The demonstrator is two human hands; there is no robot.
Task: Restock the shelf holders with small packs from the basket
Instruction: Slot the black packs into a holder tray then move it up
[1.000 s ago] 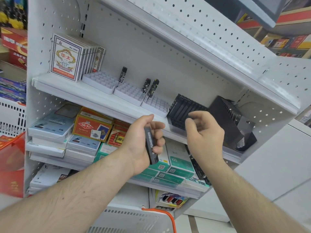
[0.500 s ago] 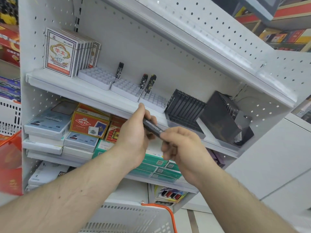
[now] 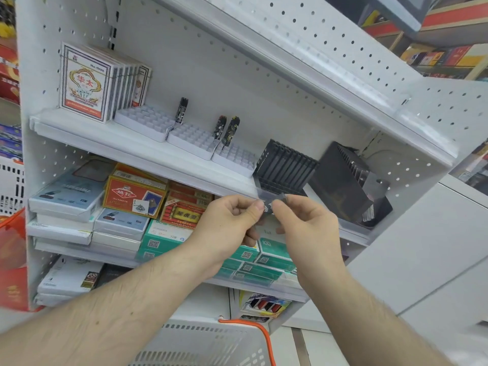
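Head view: both hands, left (image 3: 229,220) and right (image 3: 303,223), pinch what looks like one dark small pack (image 3: 268,208) between them.

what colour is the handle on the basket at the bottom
Orange, on the white basket; the handle shows in the head view.

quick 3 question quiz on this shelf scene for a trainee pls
1. True or false: both hands grip the small black pack.
2. How many dark lighters stand in the white grid trays on the upper shelf? A) one B) three C) six
3. Fill in: the slotted black holder sits to the ____ of the white trays.

Key
1. True: left hand and right hand pinch it from either side.
2. B: one lighter stands alone and a pair stands further right.
3. Right.
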